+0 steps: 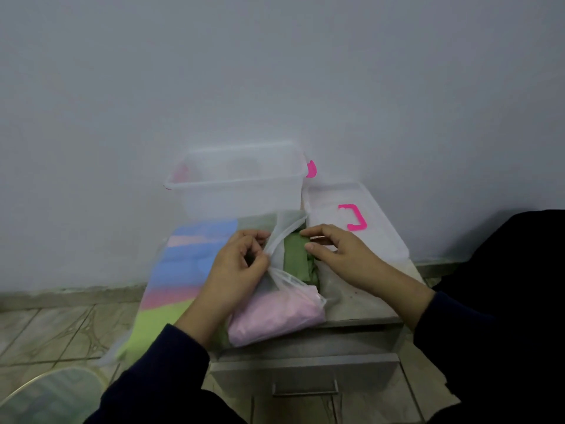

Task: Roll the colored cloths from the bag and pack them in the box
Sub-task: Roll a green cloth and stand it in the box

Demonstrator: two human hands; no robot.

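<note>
Against the wall beyond the fingers, a clear plastic box [238,182] with pink latches, open and seemingly unfilled, presumably kept close so rolled cloths can drop straight in. Just right of it, beyond the right hand's fingers, its lid [357,221] with a pink handle, laid flat, probably set aside to keep the box mouth free. Under everything, a small grey desk [351,304] with a drawer below. Spread left of the fingers and hanging off the desk edge, a translucent mesh bag [171,270] with blue, pink and lime cloths showing through. Nearer, below the fingers, a pink cloth [275,313] bulging in the mesh. Between both hands, a green cloth [295,255] exposed at the opening. Left hand [241,264] with fingers curled, pinching the bag's white edge, likely to hold the mouth apart. Right hand [333,252] with fingers loosely bent, tips touching the green cloth, thumb beside it; grip not clearly closed. In the way: the slack mesh folded over the cloths, and the pink bundle crowding the opening.
</note>
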